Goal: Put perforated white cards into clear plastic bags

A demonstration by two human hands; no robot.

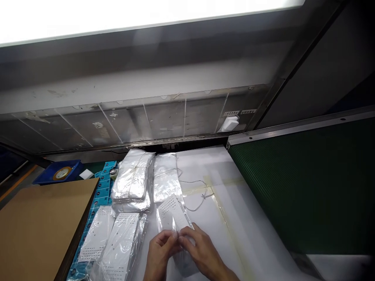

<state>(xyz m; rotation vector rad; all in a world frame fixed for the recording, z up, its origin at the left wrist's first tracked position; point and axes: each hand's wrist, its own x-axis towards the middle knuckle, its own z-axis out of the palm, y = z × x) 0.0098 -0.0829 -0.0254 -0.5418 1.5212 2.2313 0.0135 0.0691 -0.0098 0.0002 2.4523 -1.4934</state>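
Both hands, left (160, 249) and right (202, 249), pinched the clear bag around the slotted white panel (173, 212) above the white worktop (240, 218). Panel looked light and stiff, film slippery; edge grip seemed best.

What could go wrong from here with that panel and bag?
The thin clear bag could snag or tear on a corner of the white slotted panel between the left hand and right hand. The loose string beside them might catch.
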